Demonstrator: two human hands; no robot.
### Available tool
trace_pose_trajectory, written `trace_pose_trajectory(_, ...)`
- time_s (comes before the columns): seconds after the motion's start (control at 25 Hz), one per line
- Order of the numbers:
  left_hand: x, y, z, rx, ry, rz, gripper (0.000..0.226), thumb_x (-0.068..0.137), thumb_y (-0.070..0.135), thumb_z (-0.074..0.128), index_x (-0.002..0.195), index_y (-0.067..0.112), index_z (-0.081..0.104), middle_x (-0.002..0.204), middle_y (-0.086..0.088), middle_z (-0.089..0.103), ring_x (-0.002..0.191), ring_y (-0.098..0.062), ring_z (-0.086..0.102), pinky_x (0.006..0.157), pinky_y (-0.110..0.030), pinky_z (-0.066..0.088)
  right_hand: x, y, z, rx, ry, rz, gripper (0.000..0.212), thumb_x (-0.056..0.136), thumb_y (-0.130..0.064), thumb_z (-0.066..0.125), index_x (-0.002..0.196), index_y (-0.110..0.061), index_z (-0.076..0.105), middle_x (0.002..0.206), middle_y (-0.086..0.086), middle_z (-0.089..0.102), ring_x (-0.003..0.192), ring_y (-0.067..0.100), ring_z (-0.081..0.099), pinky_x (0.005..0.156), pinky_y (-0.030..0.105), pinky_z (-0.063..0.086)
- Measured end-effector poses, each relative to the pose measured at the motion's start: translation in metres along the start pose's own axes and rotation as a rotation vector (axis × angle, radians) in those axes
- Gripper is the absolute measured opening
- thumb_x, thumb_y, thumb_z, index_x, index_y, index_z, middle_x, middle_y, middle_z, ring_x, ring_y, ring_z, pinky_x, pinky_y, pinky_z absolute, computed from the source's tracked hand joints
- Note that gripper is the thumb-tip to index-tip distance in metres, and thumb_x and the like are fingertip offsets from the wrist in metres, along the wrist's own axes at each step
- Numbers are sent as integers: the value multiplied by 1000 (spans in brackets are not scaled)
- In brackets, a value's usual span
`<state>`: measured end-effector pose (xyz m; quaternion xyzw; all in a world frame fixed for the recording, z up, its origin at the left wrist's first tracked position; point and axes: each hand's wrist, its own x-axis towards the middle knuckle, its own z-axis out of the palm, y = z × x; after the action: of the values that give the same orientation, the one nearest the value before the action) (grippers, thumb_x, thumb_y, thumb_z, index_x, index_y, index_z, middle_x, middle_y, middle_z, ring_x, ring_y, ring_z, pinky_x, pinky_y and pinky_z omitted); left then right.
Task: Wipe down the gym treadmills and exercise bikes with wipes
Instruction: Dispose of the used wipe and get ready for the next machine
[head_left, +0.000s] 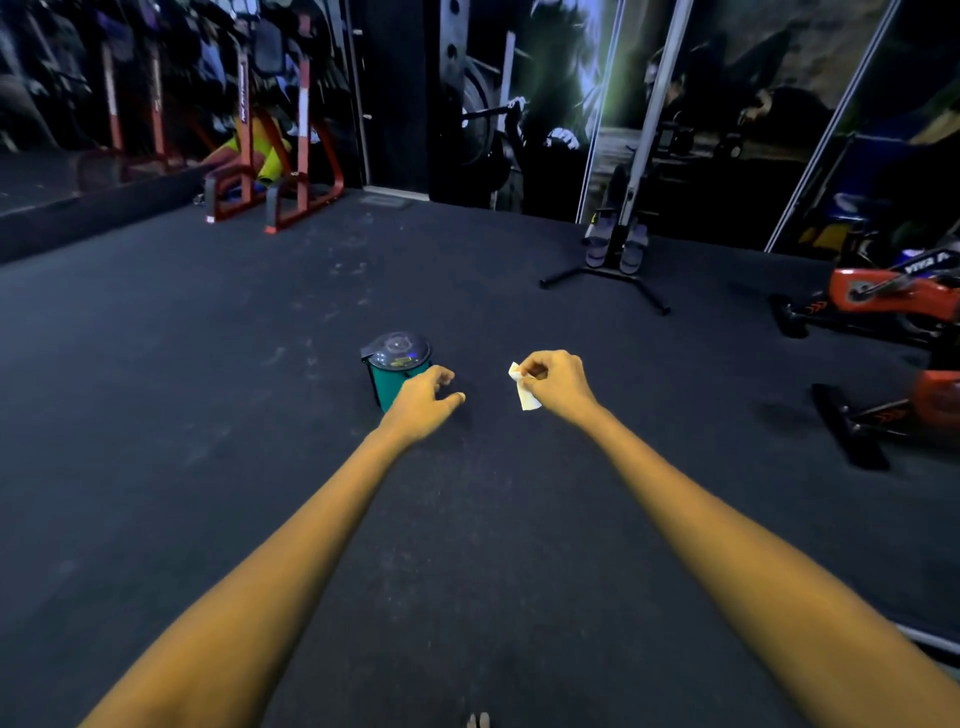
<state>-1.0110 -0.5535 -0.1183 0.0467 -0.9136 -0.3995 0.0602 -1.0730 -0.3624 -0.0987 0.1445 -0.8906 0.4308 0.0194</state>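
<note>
From the head camera, both bare arms reach forward over a dark floor (208, 364). The right hand (558, 384) is at about 1 o'clock from the middle of the picture, and its curled fingers pinch a small white wipe (524, 392), which hangs crumpled from the fingertips on the hand's left side. The left hand (423, 402) is near the middle, at about 12 o'clock; its fingers are loosely curled and hold nothing. This hand is in front of the lower right side of a teal tub (392, 379) with a dark lid (397, 349), which stands upright on the floor; I cannot tell if the hand touches it. The tub and the wipe are near each other but apart. At 3 o'clock, at the right edge, two red exercise bikes (893, 296) stand on the floor, well apart from the hands. At 10 o'clock there is a red frame (275, 171) by the wall, and at 1 o'clock a black stand (613, 260) with grey foot pads.
</note>
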Motion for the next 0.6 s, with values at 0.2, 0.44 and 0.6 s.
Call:
trace_pose_trajectory(0.2, 165, 1, 4, 37, 1, -10, 39, 91, 20, 61, 125, 3, 53, 127, -10, 57, 117, -24, 53, 94, -28, 40, 158, 28, -6, 35, -5, 6, 8, 84, -4, 63, 79, -5, 69, 79, 2, 62, 75, 11, 56, 57, 11, 40)
trace_pose_trajectory(0.44, 337, -11, 33, 41, 30, -38, 39, 92, 24, 60, 125, 5, 52, 128, -8, 57, 118, -23, 52, 95, -32, 42, 334, 79, -5, 45, -45, -36, 7, 84, -4, 63, 82, -2, 70, 83, 4, 65, 79, 11, 57, 62, 17, 42)
trace_pose_trajectory(0.6, 453, -16, 50, 16, 112, -91, 40, 92, 24, 60, 127, 5, 51, 131, -9, 55, 120, -23, 51, 95, -29, 40, 465, 106, -1, 25, -131, -105, 7, 84, -4, 63, 83, -4, 70, 84, 4, 65, 80, 11, 58, 67, 20, 43)
